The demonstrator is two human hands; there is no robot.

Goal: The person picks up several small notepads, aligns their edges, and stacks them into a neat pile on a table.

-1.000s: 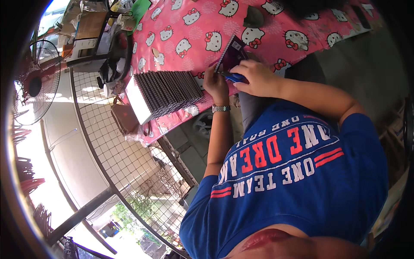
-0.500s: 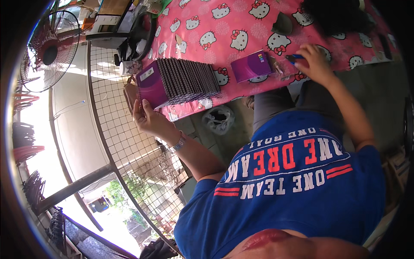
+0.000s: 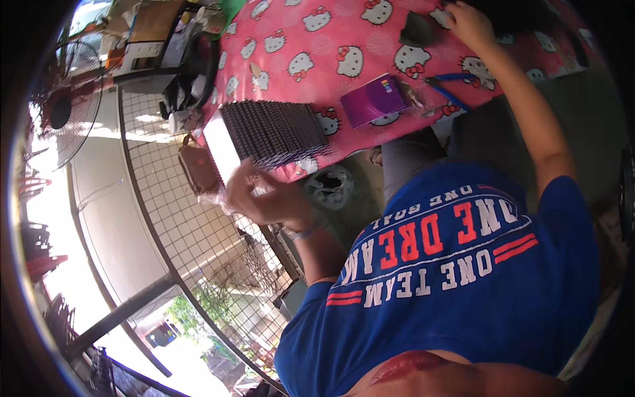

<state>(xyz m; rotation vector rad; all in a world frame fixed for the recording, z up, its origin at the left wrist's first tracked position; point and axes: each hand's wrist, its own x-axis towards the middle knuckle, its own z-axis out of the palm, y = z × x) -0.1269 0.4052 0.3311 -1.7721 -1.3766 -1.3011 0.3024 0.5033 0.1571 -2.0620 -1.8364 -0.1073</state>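
A row of spiral-bound notebooks (image 3: 274, 135) stands packed on the pink table, a white face at its left end. My left hand (image 3: 271, 195) is off the table's near edge, just in front of that white face; motion smears its fingers. On the far right, my right hand (image 3: 471, 28) reaches across the table beside a black, bushy bundle (image 3: 522, 20); its visible fingers look apart, with nothing seen in them. Blue-handled pliers (image 3: 453, 81) lie with handles spread on the table, nearer than this hand. A single purple notebook (image 3: 376, 101) lies flat left of the pliers.
A pink patterned cover (image 3: 297, 40) drapes the table. A dark green piece (image 3: 417, 30) lies toward the back. Below the near edge is a clear plastic bag (image 3: 329, 187). At left are a wire grid (image 3: 155, 159), a brown bag (image 3: 198, 165) and a fan (image 3: 63, 109).
My right hand has let go of the pliers and moved farther back. My left hand has left the end notebook and come nearer; that end now shows white instead of purple.
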